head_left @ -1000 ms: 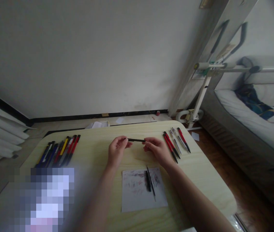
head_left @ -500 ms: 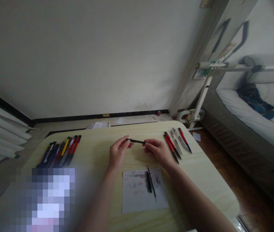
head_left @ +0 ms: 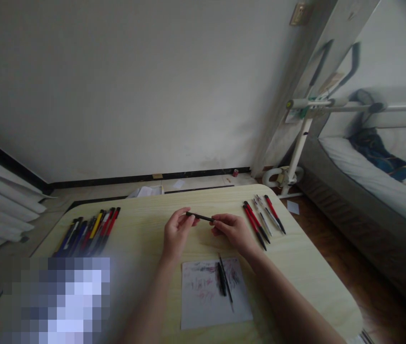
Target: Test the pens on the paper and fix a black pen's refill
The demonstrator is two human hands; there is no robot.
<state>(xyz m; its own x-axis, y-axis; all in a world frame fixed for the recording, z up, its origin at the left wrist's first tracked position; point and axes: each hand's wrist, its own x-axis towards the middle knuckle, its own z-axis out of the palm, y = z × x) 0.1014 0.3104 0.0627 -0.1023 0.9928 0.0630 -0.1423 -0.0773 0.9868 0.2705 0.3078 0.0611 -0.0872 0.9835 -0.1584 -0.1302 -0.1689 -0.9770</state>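
Observation:
A slim black pen (head_left: 203, 217) is held level above the table between my two hands. My left hand (head_left: 177, 232) pinches its left end, and my right hand (head_left: 234, 230) grips the right end with thumb and fingers. Below them lies a sheet of white paper (head_left: 199, 313) with dark and reddish scribbles. A thick black pen part (head_left: 221, 279) and a thin dark refill (head_left: 226, 282) rest on that sheet, side by side.
Several pens (head_left: 97, 224), red, yellow and dark, lie in a row at the left of the wooden table (head_left: 145, 210). To the right are red pens (head_left: 253, 220) and clear pens (head_left: 263, 212). Beyond the table's right edge stand exercise equipment (head_left: 301, 138) and a sofa (head_left: 332, 181).
The view has tilted slightly upward, so the table and hands sit a little lower in the picture. Both hands still hold the black pen in nearly the same pose.

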